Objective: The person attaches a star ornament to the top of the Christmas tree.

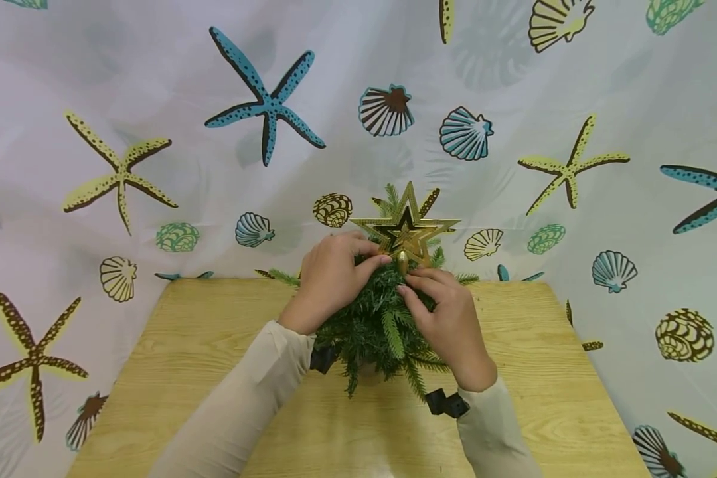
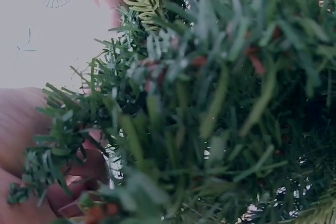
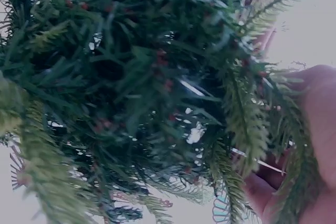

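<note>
A small green artificial Christmas tree (image 1: 367, 318) stands upright, and a gold star tree topper (image 1: 407, 222) with nested outlines is at its top. My left hand (image 1: 334, 272) pinches the star's lower left part between thumb and fingers. Just under the gold stem of the star, my right hand (image 1: 448, 315) has its thumb and curled fingers at the top branches. In the left wrist view, green needles hide most of the left hand (image 2: 23, 150). Foliage also covers the right hand's fingertips in the right wrist view, where its palm (image 3: 320, 124) shows at the edge.
The tree is on a light wooden table (image 1: 215, 372). Behind and beside it hangs a white curtain (image 1: 173, 60) printed with starfish and shells. Longer branches (image 1: 415, 378) stick out around the tree near both wrists. A small black device (image 1: 445, 403) is at the right wrist.
</note>
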Demonstrator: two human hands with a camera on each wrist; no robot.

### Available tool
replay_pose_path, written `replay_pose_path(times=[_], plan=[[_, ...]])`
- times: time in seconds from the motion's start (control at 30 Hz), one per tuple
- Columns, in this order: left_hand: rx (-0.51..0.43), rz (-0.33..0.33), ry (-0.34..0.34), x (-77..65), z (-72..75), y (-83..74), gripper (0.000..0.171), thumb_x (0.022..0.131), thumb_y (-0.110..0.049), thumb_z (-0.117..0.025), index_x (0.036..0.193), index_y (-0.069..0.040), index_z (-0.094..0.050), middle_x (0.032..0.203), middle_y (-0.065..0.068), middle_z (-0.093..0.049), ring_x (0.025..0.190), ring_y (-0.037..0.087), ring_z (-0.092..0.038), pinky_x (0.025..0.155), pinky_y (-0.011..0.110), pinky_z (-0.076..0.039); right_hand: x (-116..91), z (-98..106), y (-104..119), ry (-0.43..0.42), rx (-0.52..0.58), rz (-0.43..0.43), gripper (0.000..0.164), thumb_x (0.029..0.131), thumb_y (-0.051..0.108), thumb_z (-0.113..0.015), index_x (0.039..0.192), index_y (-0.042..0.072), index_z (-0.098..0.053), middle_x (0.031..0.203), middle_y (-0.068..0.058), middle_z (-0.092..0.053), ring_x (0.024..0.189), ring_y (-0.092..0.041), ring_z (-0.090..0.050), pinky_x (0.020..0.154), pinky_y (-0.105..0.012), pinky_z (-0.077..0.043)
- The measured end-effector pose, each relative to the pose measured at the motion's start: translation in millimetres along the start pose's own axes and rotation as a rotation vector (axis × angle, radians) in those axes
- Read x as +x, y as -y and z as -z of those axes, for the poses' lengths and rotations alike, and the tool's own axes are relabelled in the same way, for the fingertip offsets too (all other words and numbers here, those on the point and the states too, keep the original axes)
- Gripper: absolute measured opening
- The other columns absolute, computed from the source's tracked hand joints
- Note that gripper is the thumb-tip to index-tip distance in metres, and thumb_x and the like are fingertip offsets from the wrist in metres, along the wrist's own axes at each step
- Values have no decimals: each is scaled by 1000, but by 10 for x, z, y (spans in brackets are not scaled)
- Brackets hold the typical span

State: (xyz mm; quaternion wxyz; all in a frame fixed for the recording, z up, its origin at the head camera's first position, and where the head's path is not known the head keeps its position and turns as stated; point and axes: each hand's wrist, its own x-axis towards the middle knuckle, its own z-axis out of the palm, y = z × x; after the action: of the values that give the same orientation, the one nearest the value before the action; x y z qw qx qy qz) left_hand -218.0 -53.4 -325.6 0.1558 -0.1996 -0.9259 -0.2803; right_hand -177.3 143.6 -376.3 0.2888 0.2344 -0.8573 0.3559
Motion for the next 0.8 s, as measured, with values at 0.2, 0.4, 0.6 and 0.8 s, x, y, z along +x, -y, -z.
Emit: replay_pose_path(times=[0.2, 0.4, 0.6, 0.8], plan=[[2, -21, -3, 8, 2, 11, 24, 95, -40, -76, 105, -20, -85, 105, -2, -75, 79, 18, -68, 53, 33, -49, 8, 20, 1, -88, -40, 90, 21, 103, 15, -66, 98, 1, -81, 99, -13, -77, 95, -28, -74, 84, -44, -59], [12, -27, 10, 16, 11, 14, 23, 95, -41, -76, 104, -22, -85, 100, -5, -74, 71, 14, -65, 49, 31, -44, -9, 60, 18, -228, 25, 133, 42, 104, 11, -61, 62, 12, -64, 60, 0, -59, 49, -12, -50, 49, -32, -43], [-10, 6, 25, 21, 45, 19, 23, 93, -45, -78, 101, -25, -85, 107, -5, -76, 70, 13, -66, 47, 32, -43, -34, 115, 1, -214, 90, 125, 37, 102, 8, -62, 66, 9, -67, 63, 0, -61, 52, -12, -52, 51, -37, -45], [-40, 30, 40, 34, 82, 24, 24, 91, -51, -78, 100, -29, -84, 104, -8, -76, 63, 10, -60, 48, 33, -42, -80, 197, 11, -166, 115, 134, 22, 100, 5, -64, 83, 4, -77, 79, -5, -72, 63, -16, -63, 58, -40, -50]])
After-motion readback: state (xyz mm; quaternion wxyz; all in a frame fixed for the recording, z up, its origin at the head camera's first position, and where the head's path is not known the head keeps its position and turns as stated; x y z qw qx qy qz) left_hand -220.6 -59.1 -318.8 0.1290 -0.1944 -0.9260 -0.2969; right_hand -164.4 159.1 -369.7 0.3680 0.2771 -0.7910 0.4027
